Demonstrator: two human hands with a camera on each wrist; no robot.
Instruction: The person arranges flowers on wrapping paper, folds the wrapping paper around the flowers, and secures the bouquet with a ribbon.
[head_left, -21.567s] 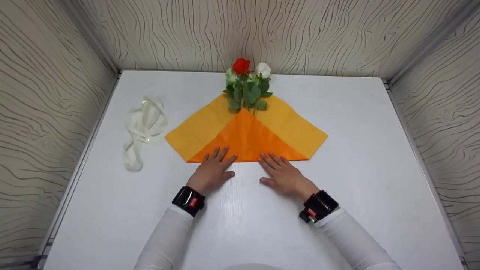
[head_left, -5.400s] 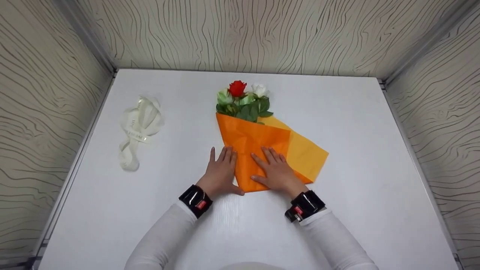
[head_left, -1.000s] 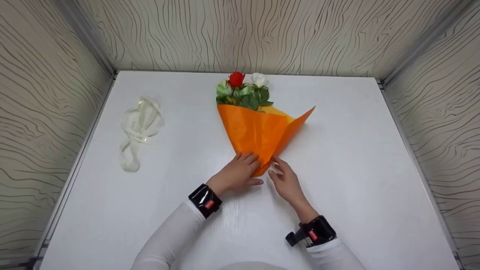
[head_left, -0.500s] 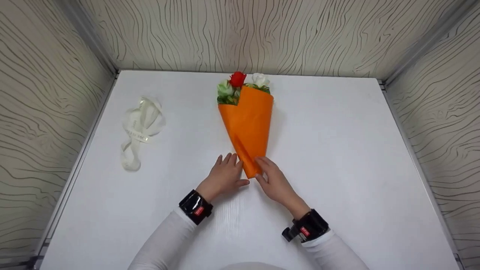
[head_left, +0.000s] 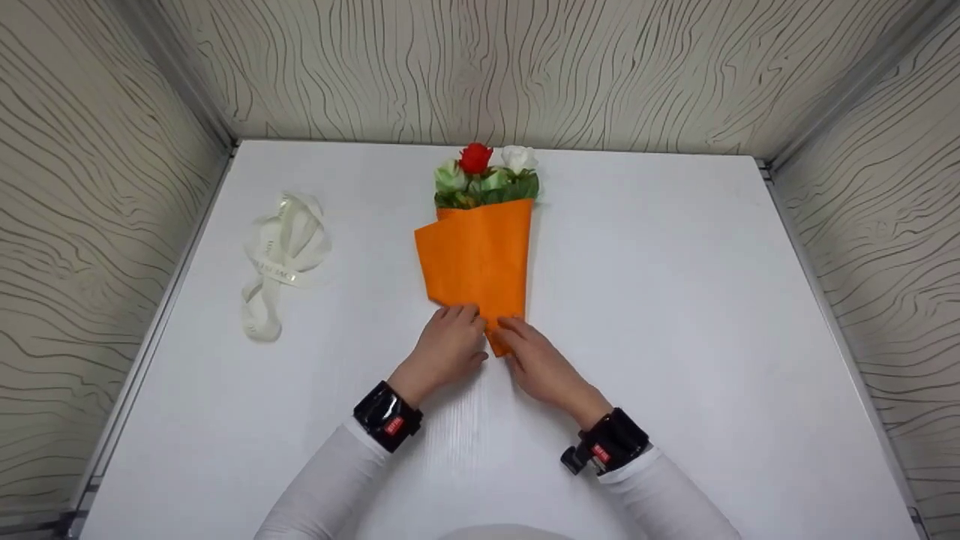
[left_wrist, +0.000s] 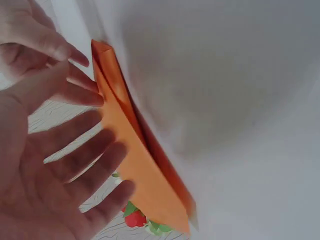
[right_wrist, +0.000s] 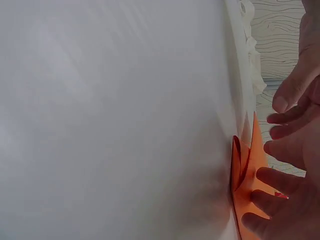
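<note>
An orange sheet of wrapping paper [head_left: 480,251] lies folded into a cone around a bunch of roses, its outer flap jutting out at the left. A red rose [head_left: 475,158], a white rose [head_left: 518,158] and pale green blooms [head_left: 450,175] show above the paper; their stems are hidden inside. My left hand [head_left: 448,346] touches the flap's lower edge with extended, slightly bent fingers. On the right side of the narrow bottom end, the fingers of my right hand [head_left: 541,366] rest against the paper. In the left wrist view, the fold [left_wrist: 135,135] stands slightly raised along its edge.
A loosely heaped cream ribbon [head_left: 285,251] with printed lettering lies on the left of the white table [head_left: 675,300]. Wood-grain patterned panels [head_left: 480,67] close off the back and both sides. Dark camera bands [head_left: 388,417] sit on both wrists.
Earlier the paper was spread wide, then its left flap went over the stems. Within the last second the right flap has swung across to the left, and both hands have followed near the bottom.
</note>
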